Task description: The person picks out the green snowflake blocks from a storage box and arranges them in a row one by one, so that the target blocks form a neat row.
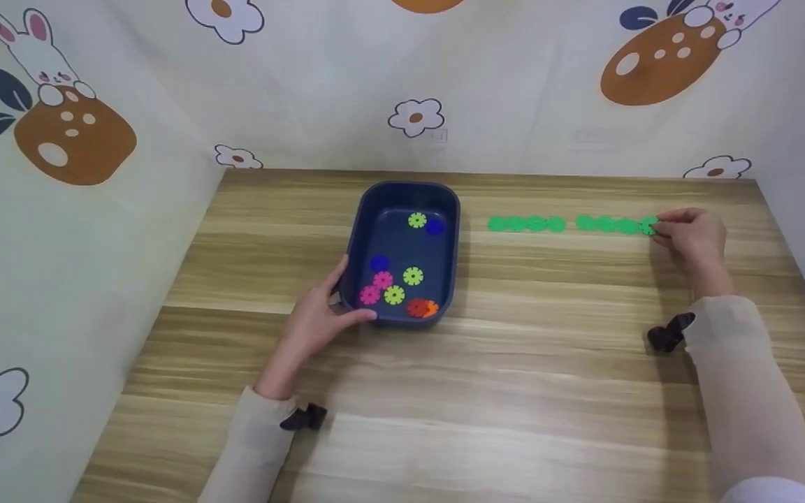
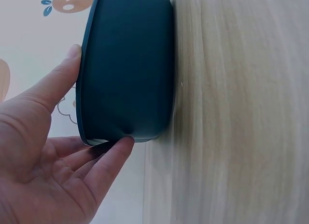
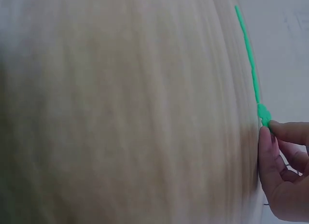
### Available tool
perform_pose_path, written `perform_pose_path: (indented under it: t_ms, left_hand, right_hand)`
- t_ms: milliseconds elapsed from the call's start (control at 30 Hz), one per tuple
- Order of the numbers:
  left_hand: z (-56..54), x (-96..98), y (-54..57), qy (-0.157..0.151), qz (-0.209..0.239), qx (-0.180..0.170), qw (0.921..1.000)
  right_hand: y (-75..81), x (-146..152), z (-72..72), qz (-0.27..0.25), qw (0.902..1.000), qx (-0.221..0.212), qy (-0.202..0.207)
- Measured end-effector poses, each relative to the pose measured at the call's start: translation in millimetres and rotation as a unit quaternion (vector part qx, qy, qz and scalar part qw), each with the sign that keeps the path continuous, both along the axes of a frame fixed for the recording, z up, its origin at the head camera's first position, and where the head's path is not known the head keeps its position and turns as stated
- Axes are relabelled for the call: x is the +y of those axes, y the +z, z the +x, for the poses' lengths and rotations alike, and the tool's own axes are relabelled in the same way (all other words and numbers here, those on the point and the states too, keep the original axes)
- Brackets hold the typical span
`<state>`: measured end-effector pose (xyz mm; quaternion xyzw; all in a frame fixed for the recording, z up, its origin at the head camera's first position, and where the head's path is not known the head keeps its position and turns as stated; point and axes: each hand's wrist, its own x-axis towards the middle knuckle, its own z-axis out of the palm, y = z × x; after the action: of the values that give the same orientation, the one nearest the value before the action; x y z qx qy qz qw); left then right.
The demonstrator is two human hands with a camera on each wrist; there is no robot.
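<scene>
A dark blue plastic bin (image 1: 400, 241) stands on the wooden table, with several notched plastic discs inside. My left hand (image 1: 315, 314) grips its near left corner, thumb at the front rim and fingers along the left side; the left wrist view shows the bin's outer wall (image 2: 128, 64) beside the fingers. Right of the bin, flat green notched discs form two rows, a left row (image 1: 526, 223) and a right row (image 1: 606, 223). At the right row's far end, my right hand (image 1: 697, 239) pinches a green disc (image 3: 264, 115) between thumb and fingertips, tilted up from the table.
In the bin lie yellow-green discs (image 1: 413, 276), pink discs (image 1: 370, 295), blue discs (image 1: 379, 263) and a red disc (image 1: 417, 308) overlapping an orange one. Patterned cloth walls (image 1: 500, 84) border the table (image 1: 500, 405) at the back and sides.
</scene>
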<state>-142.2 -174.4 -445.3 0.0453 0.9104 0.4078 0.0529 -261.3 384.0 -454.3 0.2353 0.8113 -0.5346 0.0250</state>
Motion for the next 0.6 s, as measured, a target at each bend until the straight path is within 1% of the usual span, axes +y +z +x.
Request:
perform_pose_path:
  t_ms: [133,333,433,533,600]
  left_hand:
    - [-0.9,-0.5,-0.5,-0.004,0.001,0.007,1.0000]
    - [-4.0,-1.3,-5.4,-0.009,0.013,0.017,0.9997]
    - [-5.0,-0.9,-6.2,-0.008,0.018,0.017,0.9997]
    - [-7.2,-1.2,-6.3,-0.009,0.023,0.017,0.9996]
    - [-10.4,-2.2,-4.7,-0.016,0.033,0.025,0.9990]
  right_hand:
    - [-1.9,-1,1.3,0.051,0.9986,-0.008,0.013]
    - [-4.1,-1,1.6,0.095,0.9950,-0.014,0.028]
    - [-5.7,2,2.1,0.083,0.9962,-0.007,0.025]
    - [-3.9,6,4.6,0.036,0.9993,0.005,0.009]
    - [0.7,10,6.6,0.003,0.9999,0.016,-0.003]
